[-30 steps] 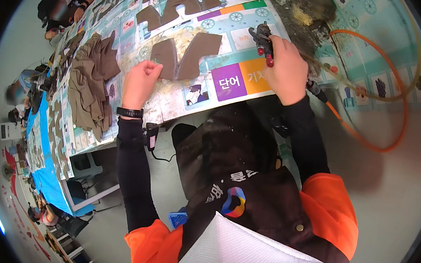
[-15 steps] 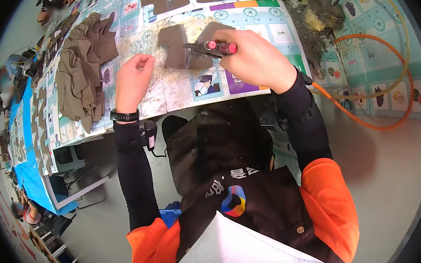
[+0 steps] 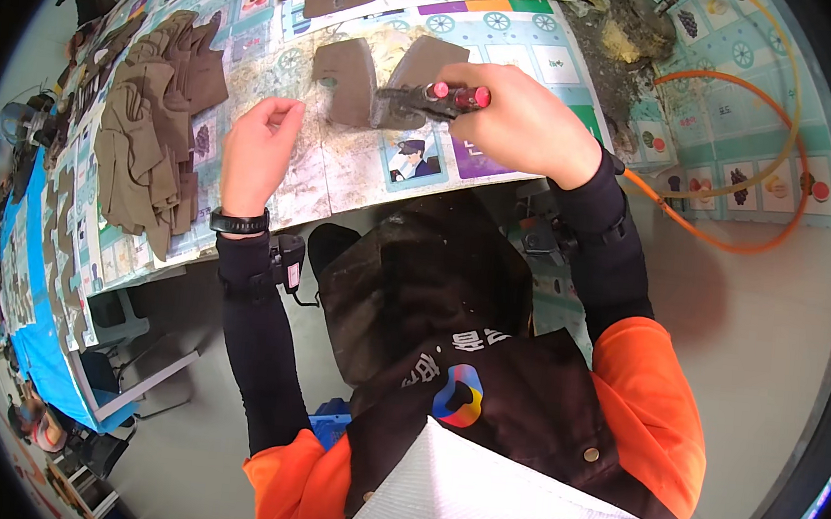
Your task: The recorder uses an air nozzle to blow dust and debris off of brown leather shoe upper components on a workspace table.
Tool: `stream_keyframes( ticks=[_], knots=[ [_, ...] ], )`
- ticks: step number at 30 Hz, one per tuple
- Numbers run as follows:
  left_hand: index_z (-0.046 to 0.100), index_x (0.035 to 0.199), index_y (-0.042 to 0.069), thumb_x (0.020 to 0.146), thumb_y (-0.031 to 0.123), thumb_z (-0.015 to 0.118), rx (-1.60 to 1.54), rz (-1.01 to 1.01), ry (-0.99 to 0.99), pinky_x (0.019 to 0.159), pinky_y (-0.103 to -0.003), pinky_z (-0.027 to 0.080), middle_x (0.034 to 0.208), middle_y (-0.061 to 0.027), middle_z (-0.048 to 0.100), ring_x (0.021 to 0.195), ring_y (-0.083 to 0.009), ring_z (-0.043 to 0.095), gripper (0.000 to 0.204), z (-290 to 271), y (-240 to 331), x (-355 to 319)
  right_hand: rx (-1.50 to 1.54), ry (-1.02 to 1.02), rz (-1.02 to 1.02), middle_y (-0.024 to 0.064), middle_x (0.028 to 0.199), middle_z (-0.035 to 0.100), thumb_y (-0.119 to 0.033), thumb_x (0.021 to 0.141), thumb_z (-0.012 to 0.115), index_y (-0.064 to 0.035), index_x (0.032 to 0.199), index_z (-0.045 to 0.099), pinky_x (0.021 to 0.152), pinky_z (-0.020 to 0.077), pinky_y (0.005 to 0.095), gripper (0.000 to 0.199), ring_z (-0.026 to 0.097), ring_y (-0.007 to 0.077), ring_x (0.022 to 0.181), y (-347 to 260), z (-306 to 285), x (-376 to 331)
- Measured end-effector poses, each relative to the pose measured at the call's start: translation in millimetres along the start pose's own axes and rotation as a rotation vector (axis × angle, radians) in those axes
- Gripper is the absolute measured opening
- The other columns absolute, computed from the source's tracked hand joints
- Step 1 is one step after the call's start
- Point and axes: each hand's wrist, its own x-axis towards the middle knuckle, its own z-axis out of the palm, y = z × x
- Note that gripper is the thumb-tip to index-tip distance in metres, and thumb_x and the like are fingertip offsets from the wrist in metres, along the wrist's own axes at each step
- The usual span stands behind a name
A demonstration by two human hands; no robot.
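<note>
Head view, left to right: a cloth pile lies toward the bench's left edge; the left hand, fingers curled and empty, rests beside the brown piece. Right of that piece, the right hand grips red-handled pliers, long axis pointing left, tip touching it.

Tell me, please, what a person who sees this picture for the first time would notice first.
The right hand, near the top centre, grips a red-handled tool whose dark tip meets a brown cut-out piece lying on the patterned table cover. The left hand, wearing a black wristband, hovers loosely curled just left of it. Further left lies a pile of olive-brown pieces, and an orange hose loops on the floor at right.
</note>
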Motion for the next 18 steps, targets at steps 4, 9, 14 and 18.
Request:
stream_keyframes(
  ticks=[4, 9, 14, 18],
  knots=[
    [0.069, 0.099, 0.002, 0.090, 0.027, 0.064, 0.009, 0.011, -0.008, 0.068, -0.032, 0.050, 0.084, -0.0108, 0.072, 0.071, -0.0198, 0.066, 0.027, 3, 3, 0, 0.029, 0.047, 0.028, 0.0208, 0.078, 0.057, -0.007, 0.073, 0.059, -0.0020, 0.106, 0.061, 0.070, 0.0448, 0.0401, 0.034, 0.052, 0.0412, 0.074, 1, -2, 1],
    [0.069, 0.098, 0.002, 0.090, 0.028, 0.064, 0.020, 0.017, -0.020, 0.068, -0.032, 0.050, 0.083, -0.0115, 0.072, 0.073, -0.0204, 0.067, 0.028, 5, 6, 3, 0.009, -0.034, 0.017, 0.0193, 0.079, 0.057, -0.007, 0.073, 0.060, -0.0017, 0.104, 0.061, 0.070, 0.0447, 0.0389, 0.032, 0.052, 0.0388, 0.074, 0, -2, -3],
    [0.070, 0.100, 0.001, 0.094, 0.023, 0.063, 0.022, 0.030, -0.114, 0.067, -0.025, 0.046, 0.079, -0.0044, 0.069, 0.072, -0.0086, 0.060, 0.024, 12, 17, 10, 0.086, 0.020, -0.012, 0.0185, 0.085, 0.061, -0.005, 0.074, 0.060, -0.0011, 0.104, 0.061, 0.073, 0.0460, 0.0355, 0.030, 0.057, 0.0352, 0.076, 6, -9, -14],
    [0.070, 0.098, 0.000, 0.093, 0.022, 0.064, 0.145, 0.057, -0.164, 0.066, -0.025, 0.046, 0.078, -0.0047, 0.069, 0.070, -0.0097, 0.060, 0.024, 14, 31, 19, 0.111, 0.327, -0.046, 0.0184, 0.091, 0.065, -0.001, 0.077, 0.060, -0.0009, 0.111, 0.058, 0.075, 0.0478, 0.0362, 0.033, 0.062, 0.0365, 0.085, 33, -16, -26]
  ],
)
